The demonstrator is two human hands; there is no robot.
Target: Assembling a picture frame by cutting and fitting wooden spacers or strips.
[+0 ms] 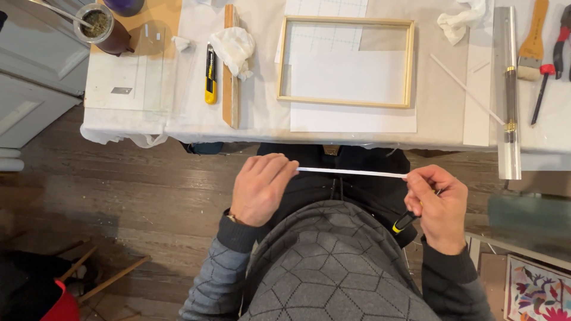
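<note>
- Hands are meeting over the lap: the left hand (260,189) is pinching one end of a thin white strip (351,173), fingers curled closed around it, and the right hand (438,205) is gripping the other end.
- That right hand is also closing around a black-and-yellow tool handle (404,222), which is poking out below the palm; I cannot tell what kind of tool it is.
- The strip is running level between the two hands, just below the table's near edge and apart from it.
- A table under a white cloth (262,113) is filling the top of the view, with a pale wooden frame (345,62) lying flat on white paper at its middle.
- Left of the frame, a yellow utility knife (210,74) is lying beside a long wooden ruler (229,71), with a crumpled white rag (234,47) touching the ruler's top.
- A cup with a metal straw (102,25) is standing at the far left corner.
- On the right, a clear straightedge (508,95) is hanging over the table edge, near a brush (531,44) and a red-handled tool (542,89).
- Dark wooden floorboards (119,196) are showing underneath, and a white panelled door (35,77) is standing at the left.
</note>
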